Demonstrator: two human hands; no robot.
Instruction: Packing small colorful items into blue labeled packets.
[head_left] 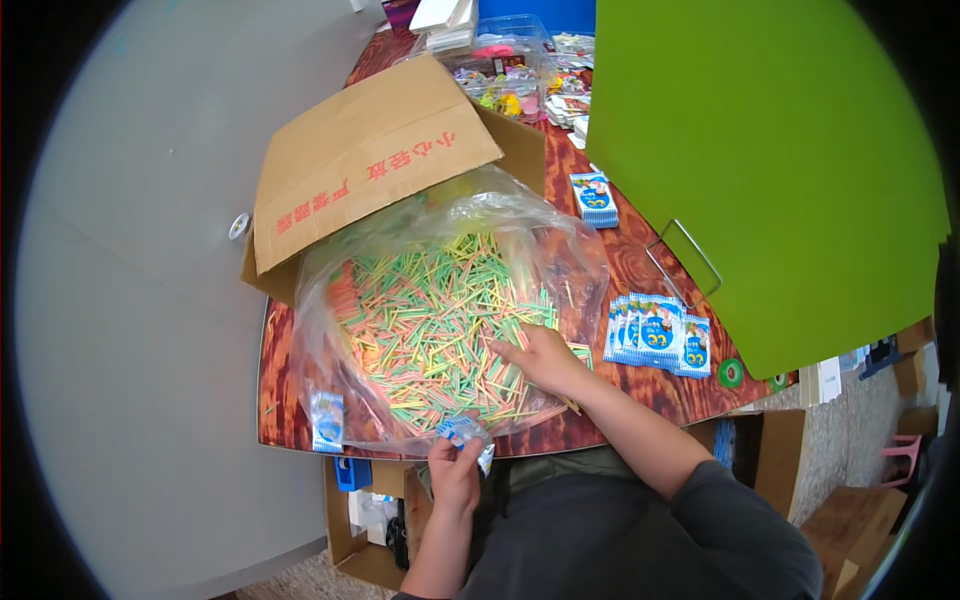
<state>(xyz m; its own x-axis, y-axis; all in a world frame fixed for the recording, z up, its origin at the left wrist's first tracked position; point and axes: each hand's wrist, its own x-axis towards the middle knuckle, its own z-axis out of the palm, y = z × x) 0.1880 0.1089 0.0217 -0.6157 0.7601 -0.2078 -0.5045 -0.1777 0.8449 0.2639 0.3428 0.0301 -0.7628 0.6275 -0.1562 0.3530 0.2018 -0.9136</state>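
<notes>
A: State of the fingers?

B: Left hand [455,478]: thumb and fingers narrowed on a crinkled blue-and-white packet [462,430], just above the table's near edge. Right hand [548,358]: thumb apart, fingertips down among thin pastel sticks [440,330]; impossible to tell whether gripping any.

A: Around the fingers?

B: Sticks heaped forward and left of the right fingers, on a clear plastic bag [575,245] spread over the wood-patterned table [630,255]. Left of the left fingers, a lone packet [327,420]; right of the right fingers, a fanned row of packets [650,330]; farther forward, a small packet stack [595,200]. Beyond the heap, a cardboard box [370,160], overhanging the bag's far end.

A: Likely failures, and causes?

B: Possibly, sticks spilled past the bag's near rim, from too wide a scoop or a tug on loose film. Possibly, sticks snapped, from too hard a squeeze. Possibly, the pinched packet dropped over the edge, from a slack left thumb.
</notes>
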